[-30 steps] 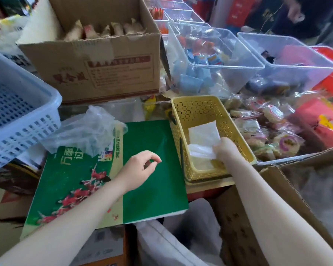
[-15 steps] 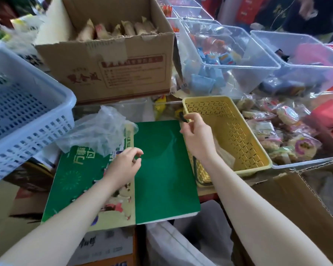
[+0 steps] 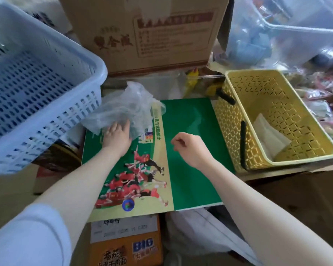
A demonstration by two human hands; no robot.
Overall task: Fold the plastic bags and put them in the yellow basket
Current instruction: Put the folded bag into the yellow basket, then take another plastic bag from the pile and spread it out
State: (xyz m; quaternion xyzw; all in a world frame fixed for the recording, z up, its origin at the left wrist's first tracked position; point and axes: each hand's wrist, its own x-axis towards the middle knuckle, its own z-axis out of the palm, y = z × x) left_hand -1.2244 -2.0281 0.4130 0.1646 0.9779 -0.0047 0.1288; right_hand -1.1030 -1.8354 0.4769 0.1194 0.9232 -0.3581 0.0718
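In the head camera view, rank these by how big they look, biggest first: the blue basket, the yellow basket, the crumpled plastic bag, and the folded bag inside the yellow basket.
1. blue basket, though it sits nearer the camera
2. yellow basket
3. crumpled plastic bag
4. folded bag

Crinkled clear plastic bags [image 3: 123,110] on a glossy green printed card [image 3: 188,160], beside a perforated matt yellow plastic basket [image 3: 227,116] and brown cardboard box [image 3: 152,35].
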